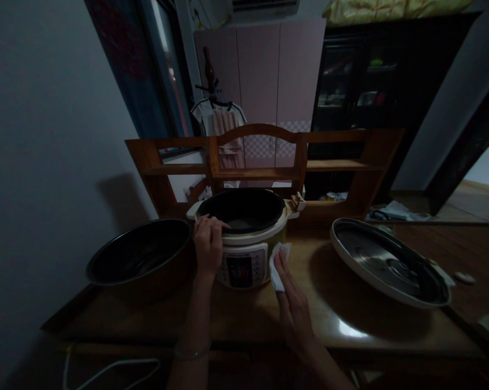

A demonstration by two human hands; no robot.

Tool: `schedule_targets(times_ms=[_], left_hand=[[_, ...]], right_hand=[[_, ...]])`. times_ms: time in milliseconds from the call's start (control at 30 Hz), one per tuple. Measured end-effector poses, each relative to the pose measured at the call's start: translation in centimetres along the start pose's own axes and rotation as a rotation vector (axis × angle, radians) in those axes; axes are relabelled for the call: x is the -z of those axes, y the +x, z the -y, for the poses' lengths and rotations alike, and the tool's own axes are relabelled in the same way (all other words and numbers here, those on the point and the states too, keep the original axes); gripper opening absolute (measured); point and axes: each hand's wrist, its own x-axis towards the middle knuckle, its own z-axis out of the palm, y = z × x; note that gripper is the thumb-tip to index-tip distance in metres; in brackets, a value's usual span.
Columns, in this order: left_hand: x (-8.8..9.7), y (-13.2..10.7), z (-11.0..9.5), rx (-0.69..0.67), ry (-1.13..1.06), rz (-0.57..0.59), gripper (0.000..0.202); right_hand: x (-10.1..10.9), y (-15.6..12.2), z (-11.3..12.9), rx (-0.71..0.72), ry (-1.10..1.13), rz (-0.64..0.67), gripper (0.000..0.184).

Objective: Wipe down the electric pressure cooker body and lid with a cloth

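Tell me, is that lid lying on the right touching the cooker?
Apart: the head view shows a strip of wooden tabletop between the lid and the cooker.

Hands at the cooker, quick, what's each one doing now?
Left hand: part-curled at the electric pressure cooker's rim; can't tell if gripping.
Right hand: holding a white tissue or cloth.

Both forearms are bare as far as they show. A thin, pale bangle [192,353] circles the left forearm [199,319], its band smooth and rounded, its material too dim to tell. The right forearm [323,360] is plain. The fingers [292,283] look slim and long, tapering toward the tips.
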Motion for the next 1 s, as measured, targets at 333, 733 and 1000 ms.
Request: schedule_targets(times_ms=[333, 733, 1000], left_hand=[[0.0, 0.0, 0.0, 0.006, 0.007, 0.000, 0.049], [0.1, 0.0, -0.2, -0.005, 0.002, -0.003, 0.049], [0.1, 0.1, -0.2, -0.004, -0.004, 0.001, 0.048]], right_hand=[[-1.6, -1.4, -1.3, 0.021, -0.061, 0.093, 0.062], [0.2, -1.6, 0.0, 0.054, -0.060, 0.072, 0.063], [0.1, 2.8, 2.0, 0.358, -0.344, 0.298, 0.078]])
